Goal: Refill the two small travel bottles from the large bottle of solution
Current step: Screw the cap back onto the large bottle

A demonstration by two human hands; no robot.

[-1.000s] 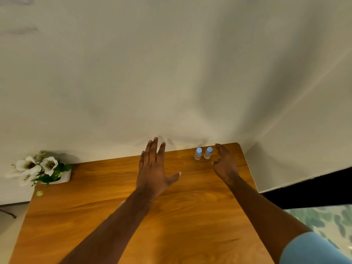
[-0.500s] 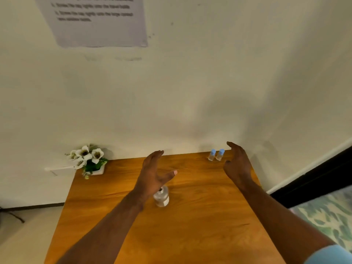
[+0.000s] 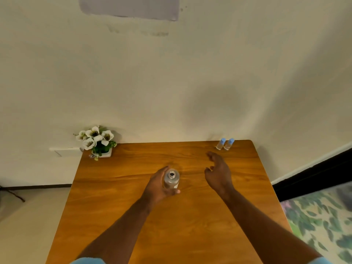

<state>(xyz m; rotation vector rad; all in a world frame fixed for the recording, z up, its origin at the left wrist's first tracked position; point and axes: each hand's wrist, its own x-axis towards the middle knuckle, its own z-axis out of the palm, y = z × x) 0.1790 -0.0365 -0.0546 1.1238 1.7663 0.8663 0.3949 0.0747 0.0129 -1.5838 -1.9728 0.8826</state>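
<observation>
A large clear bottle with an open neck stands near the middle of the wooden table. My left hand is wrapped around its left side, thumb at the front. Two small travel bottles with light blue caps, one next to the other, stand upright side by side at the table's far right corner. My right hand hovers with fingers spread, between the large bottle and the small ones, holding nothing.
A small white pot of white flowers sits at the table's far left corner against the wall. A paper sheet hangs high on the wall. A patterned rug lies on the floor to the right.
The view tilted down and back. My left hand dropped and closed around the large bottle. My right hand drew back from the small bottles toward the table's middle.
</observation>
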